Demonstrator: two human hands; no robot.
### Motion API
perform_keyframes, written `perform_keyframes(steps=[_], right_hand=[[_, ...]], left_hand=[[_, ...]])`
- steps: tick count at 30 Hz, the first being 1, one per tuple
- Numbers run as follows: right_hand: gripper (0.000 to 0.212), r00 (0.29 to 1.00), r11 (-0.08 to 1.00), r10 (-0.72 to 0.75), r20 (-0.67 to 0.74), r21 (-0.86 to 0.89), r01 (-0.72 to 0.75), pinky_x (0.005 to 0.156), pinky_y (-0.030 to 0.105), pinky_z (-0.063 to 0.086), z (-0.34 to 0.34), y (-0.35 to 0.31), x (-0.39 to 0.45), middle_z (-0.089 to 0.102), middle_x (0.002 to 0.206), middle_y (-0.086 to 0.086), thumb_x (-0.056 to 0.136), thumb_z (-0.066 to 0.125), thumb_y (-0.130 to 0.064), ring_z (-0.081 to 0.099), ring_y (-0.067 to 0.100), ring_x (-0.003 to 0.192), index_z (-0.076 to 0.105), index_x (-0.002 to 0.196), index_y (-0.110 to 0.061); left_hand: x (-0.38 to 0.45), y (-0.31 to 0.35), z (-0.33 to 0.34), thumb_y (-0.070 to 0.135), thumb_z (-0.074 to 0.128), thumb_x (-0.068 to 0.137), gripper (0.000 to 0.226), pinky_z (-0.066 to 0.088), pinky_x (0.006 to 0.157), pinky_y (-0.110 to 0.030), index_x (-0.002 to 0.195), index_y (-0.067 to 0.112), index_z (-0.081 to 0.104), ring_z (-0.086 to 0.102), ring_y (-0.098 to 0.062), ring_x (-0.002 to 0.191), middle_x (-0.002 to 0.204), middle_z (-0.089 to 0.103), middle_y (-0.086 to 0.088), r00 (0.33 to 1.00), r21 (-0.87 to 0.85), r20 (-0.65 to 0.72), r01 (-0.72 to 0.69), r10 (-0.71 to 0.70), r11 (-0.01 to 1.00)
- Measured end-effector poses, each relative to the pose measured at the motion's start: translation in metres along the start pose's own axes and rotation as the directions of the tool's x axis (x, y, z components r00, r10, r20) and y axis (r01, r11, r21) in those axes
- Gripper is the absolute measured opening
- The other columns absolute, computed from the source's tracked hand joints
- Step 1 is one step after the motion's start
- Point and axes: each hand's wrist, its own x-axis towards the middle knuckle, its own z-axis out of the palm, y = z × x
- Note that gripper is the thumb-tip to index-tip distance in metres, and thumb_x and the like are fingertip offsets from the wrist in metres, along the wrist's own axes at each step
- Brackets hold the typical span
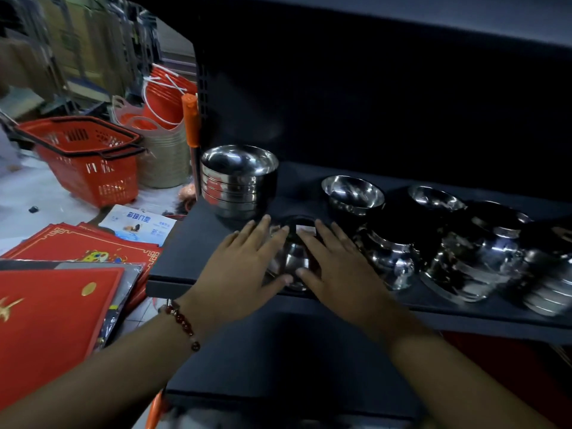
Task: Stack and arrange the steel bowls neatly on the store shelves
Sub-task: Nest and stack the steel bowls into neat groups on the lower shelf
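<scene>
Cupping round shiny steel bowl point(293, 258), flat hands point(295, 264)

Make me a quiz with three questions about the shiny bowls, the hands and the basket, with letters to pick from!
1. Where is the tall stack of bowls?
A. at the shelf's left end
B. on the floor
C. inside the basket

2. What colour is the shopping basket?
A. blue
B. red
C. green

3. How does the bowl between the hands lie?
A. mouth up
B. on its side
C. upside down

Answers:
1 A: it stands on the dark shelf by the left edge.
2 B: its plastic is red.
3 C: its base faces up, with the left hand and right hand flat against its sides.
</scene>
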Motion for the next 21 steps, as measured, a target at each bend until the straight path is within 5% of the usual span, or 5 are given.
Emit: perform_keyframes(steps=[6,12,17,21], right_hand=[[0.078,0.990,0.937,0.139,-0.030,0.326,-0.122,0.119,0.040,0.023,0.016,0.005,-0.014,-0.013,0.164,-0.007,0.092,0.062,-0.034,0.002,0.022,0.152,0.015,0.154,-0.040],[0.080,0.985,0.911,0.160,-0.058,0.393,-0.125,0.120,0.039,0.023,0.023,0.011,-0.011,-0.002,0.165,-0.007,0.088,0.067,-0.032,0.004,0.018,0.152,0.019,0.152,-0.043],[0.079,0.989,0.882,0.136,-0.055,0.462,-0.095,0.108,0.016,0.017,0.014,0.016,-0.016,0.008,0.163,-0.014,0.088,0.068,-0.030,0.014,0.005,0.148,0.024,0.151,-0.043],[0.080,0.993,0.871,0.080,-0.082,0.491,-0.029,0.117,0.024,0.019,0.005,0.011,-0.021,0.008,0.163,-0.017,0.087,0.070,-0.027,0.011,0.005,0.150,0.024,0.151,-0.043]], left_hand=[[0.011,0.017,0.015,0.078,0.037,0.079,0.101,0.010,0.123,-0.041,0.155,0.034,-0.013,0.004,-0.028,0.153,0.166,-0.009,-0.008,0.992,-0.031,0.120,0.035,-0.031,0.999],[0.018,0.018,0.016,0.066,0.073,0.068,0.104,0.042,0.102,-0.036,0.151,0.042,0.015,0.033,-0.027,0.144,0.166,-0.006,-0.004,0.983,-0.305,0.134,0.161,-0.125,0.939],[0.014,0.017,0.016,0.057,0.084,0.064,0.103,0.038,0.102,-0.028,0.148,0.045,0.026,0.036,-0.020,0.142,0.165,0.001,0.004,0.983,-0.452,0.098,0.186,-0.158,0.872],[0.007,0.017,0.011,0.055,0.087,0.062,0.103,0.033,0.102,-0.022,0.147,0.046,0.029,0.031,-0.004,0.138,0.164,0.007,0.008,0.979,-0.558,0.064,0.195,-0.193,0.807]])
